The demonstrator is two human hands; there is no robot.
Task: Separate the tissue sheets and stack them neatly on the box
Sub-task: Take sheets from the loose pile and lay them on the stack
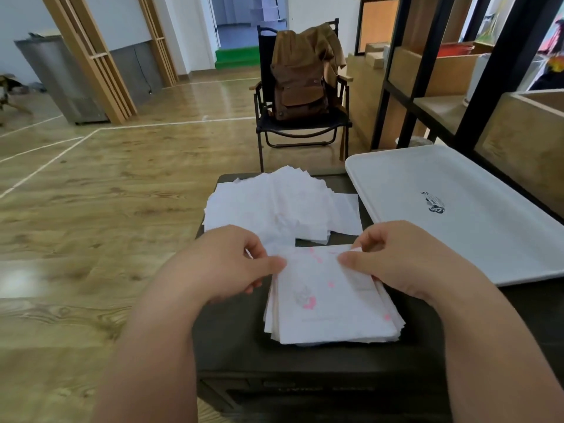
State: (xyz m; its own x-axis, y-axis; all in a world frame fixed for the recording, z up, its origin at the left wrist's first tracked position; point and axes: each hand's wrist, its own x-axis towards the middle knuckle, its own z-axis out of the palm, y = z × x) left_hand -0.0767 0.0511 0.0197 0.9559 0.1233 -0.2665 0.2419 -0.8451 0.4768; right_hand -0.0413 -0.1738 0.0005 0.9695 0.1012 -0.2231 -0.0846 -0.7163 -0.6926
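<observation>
- Wooden floor [91, 193]: pale planks with white lines, filling the left and middle of the view.
- Shelving unit [457, 87]: black frame with wooden boards, at the right; holds boxes, contents unclear.
- Box [232, 331]: dark, flat-topped, directly in front of the person; carries both tissue groups.
- White tray [488, 239]: rectangular, with a small dark printed mark; lies just to the right of the box, its near-left corner behind the right hand.
- Folding chair [265, 129]: black frame, beyond the box.
- Brown backpack [300, 83]: upright on the chair seat.
- Loose tissue pile [274, 209]: white sheets fanned unevenly on the far half of the box top, corners jutting out.
- Tissue stack [329, 312]: white sheets with faint pink print, on the near half of the box top, edges roughly aligned; close to the loose pile, contact unclear.
- Left hand [232, 267]: thumb and fingers closed in a pinch on the far-left edge of the stack's top sheet.
- Right hand [406, 261]: thumb and fingers pinched together on the far-right corner of the same top sheet, which lifts slightly there.
</observation>
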